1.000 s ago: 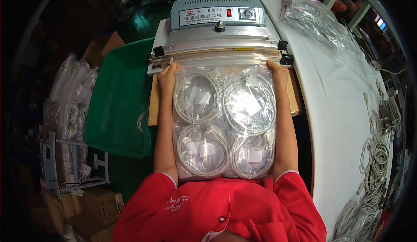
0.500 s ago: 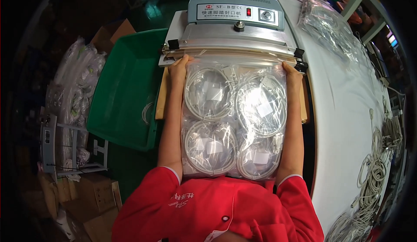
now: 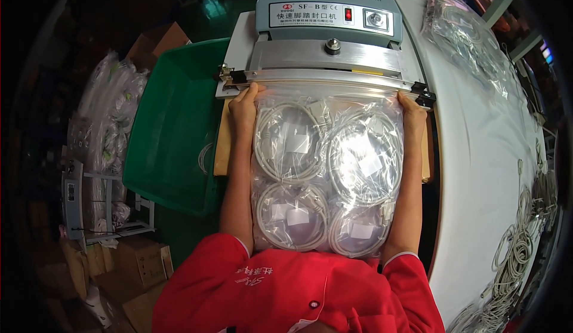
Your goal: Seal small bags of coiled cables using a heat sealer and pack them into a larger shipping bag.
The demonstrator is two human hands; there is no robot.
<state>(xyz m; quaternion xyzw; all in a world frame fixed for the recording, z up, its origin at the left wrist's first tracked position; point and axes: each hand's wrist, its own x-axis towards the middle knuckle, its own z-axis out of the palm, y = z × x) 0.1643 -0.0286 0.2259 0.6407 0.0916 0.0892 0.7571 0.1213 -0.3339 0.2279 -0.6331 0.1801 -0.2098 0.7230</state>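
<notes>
A large clear plastic bag (image 3: 327,172) filled with several coiled white cables lies flat in front of me. Its far edge sits under the metal bar of a grey sealing machine (image 3: 328,40). My left hand (image 3: 245,109) grips the bag's upper left corner beside the bar. My right hand (image 3: 412,111) grips the upper right corner. Both forearms run along the bag's sides, and my red sleeves fill the bottom of the view.
A green plastic crate (image 3: 173,124) stands to the left of the machine. A white table (image 3: 477,172) on the right carries loose coiled cables (image 3: 525,237) and clear bagged cables (image 3: 465,34). Cardboard boxes (image 3: 128,267) and bagged goods sit at lower left.
The bag and both hands stay at the machine's bar. The view has shifted slightly, so the machine now appears more to the right and lower.
</notes>
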